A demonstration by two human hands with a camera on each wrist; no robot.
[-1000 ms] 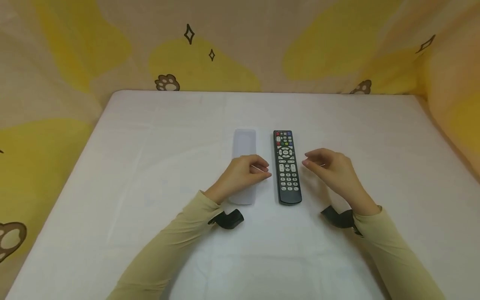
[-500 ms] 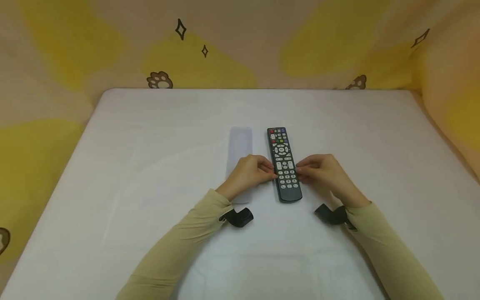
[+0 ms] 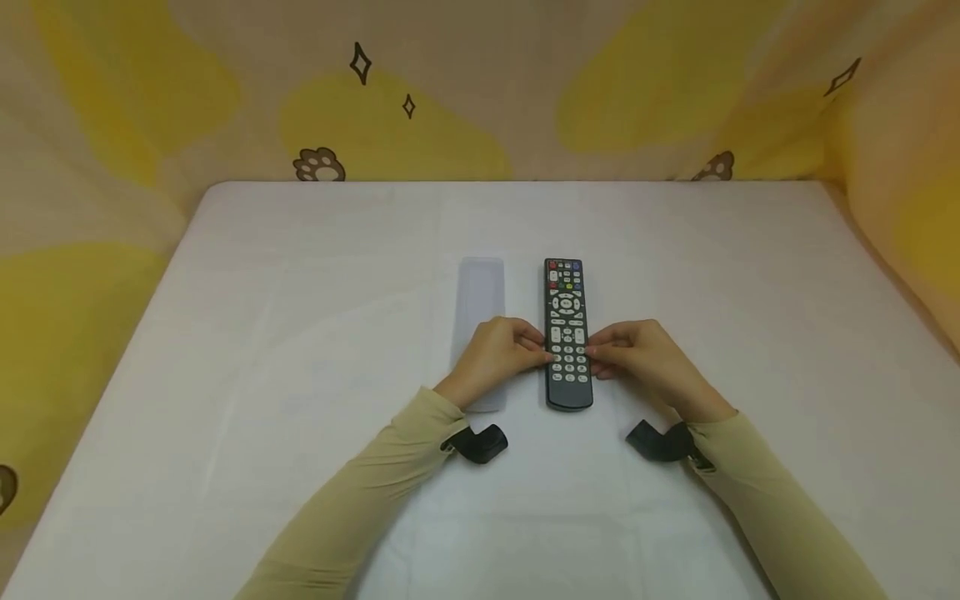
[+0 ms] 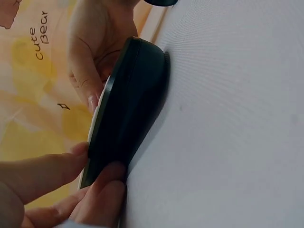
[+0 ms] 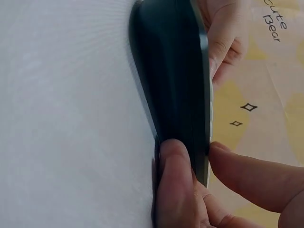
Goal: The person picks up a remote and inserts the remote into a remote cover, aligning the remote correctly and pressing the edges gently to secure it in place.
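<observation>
A black remote control (image 3: 568, 308) with pale buttons lies face up on the white table, its long side pointing away from me. My left hand (image 3: 498, 354) pinches its left edge, thumb on the button face and fingers against the side. From the opposite side my right hand (image 3: 645, 358) pinches the right edge in the same way. Both wrist views show the thumb on top and fingertips low at the side of the remote control (image 4: 128, 99). A translucent, pale sleeve-like case (image 3: 482, 292) lies just left of the remote, partly hidden by my left hand.
The white-covered table (image 3: 337, 275) extends around both hands. Behind it hangs a yellow and cream patterned cloth (image 3: 465, 92). A black wrist mount (image 3: 480, 444) sits at my left cuff, another black mount (image 3: 660, 440) at my right cuff.
Both hands have closed in from either side and taken hold of the remote's edges. The remote, slanted before, now lies straighter, its near end shifted slightly left.
</observation>
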